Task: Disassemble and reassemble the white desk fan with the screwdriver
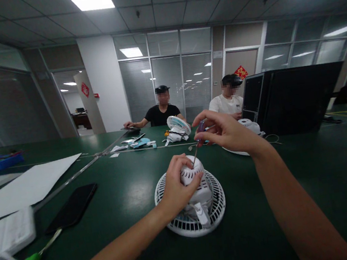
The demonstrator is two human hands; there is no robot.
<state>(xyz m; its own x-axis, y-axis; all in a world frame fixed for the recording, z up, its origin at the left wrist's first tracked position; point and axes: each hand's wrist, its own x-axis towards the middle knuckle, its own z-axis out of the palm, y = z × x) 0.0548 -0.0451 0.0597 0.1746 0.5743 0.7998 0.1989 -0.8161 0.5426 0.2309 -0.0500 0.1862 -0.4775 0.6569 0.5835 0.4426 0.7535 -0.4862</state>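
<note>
A white fan lies grille-down on the green table, its rounded motor housing facing up. My left hand is wrapped round that housing, thumb on the near side and fingers on the far side. Above it, my right hand pinches the handle of a screwdriver between thumb and fingers. The screwdriver's thin shaft slants down to the top of the housing, where its tip meets the opening; the very end is hidden. A white clip-like part sticks out on the fan's near side.
Left of me lie a black phone, a white power bank and white paper. Another fan stands across the table by two seated people. A large black case and a third fan are at the right.
</note>
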